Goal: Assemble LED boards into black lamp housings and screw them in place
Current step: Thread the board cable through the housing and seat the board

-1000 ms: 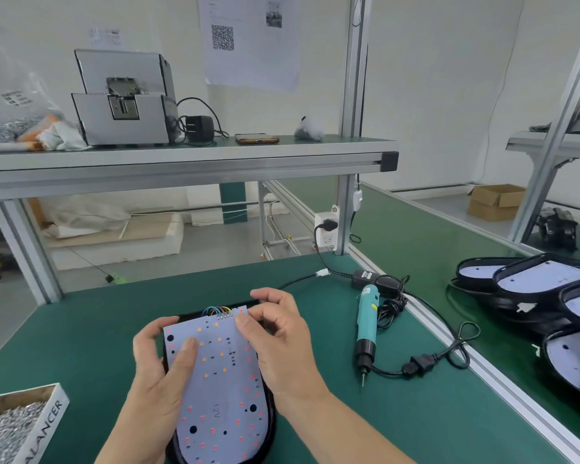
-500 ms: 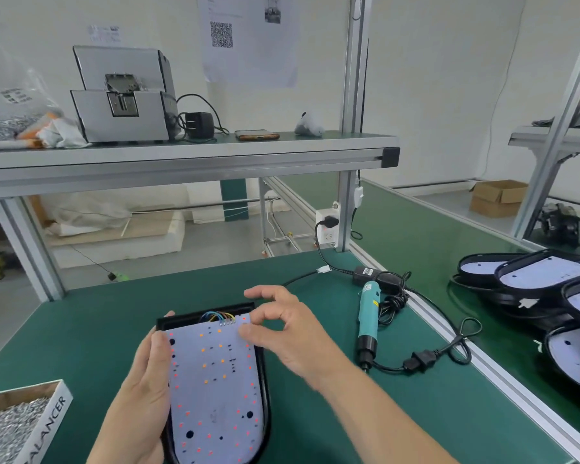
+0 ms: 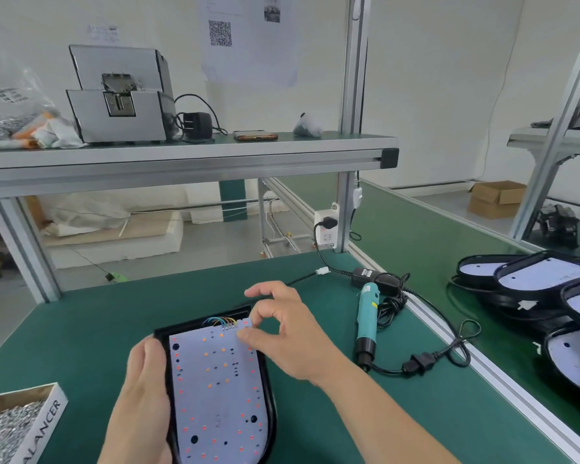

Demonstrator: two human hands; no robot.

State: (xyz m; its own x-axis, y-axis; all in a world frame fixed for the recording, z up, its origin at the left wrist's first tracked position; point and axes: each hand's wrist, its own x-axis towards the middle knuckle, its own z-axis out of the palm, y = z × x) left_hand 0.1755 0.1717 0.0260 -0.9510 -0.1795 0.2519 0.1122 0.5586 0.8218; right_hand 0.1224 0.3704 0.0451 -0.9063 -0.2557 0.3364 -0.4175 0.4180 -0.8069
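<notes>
A white LED board (image 3: 215, 390) dotted with red and orange LEDs lies inside a black lamp housing (image 3: 269, 380) on the green bench. Coloured wires (image 3: 221, 320) join the board at its far edge. My left hand (image 3: 141, 403) holds the housing's left side, thumb on the rim. Over the board's far right corner is my right hand (image 3: 292, 336), with its thumb tip and bent forefinger touching the board and the other fingers raised. A teal electric screwdriver (image 3: 365, 316) lies on the bench to the right, apart from both hands.
A cardboard box of silver screws (image 3: 10, 430) sits at the near left. The screwdriver's black cable and adapter (image 3: 375, 276) trail to a socket on the post. Several assembled housings (image 3: 543, 276) are stacked at the right. A shelf (image 3: 181, 155) spans overhead.
My right hand has lifted off the board's far end and now touches only its far right corner. My left hand has slid from the board's face to the housing's left side.
</notes>
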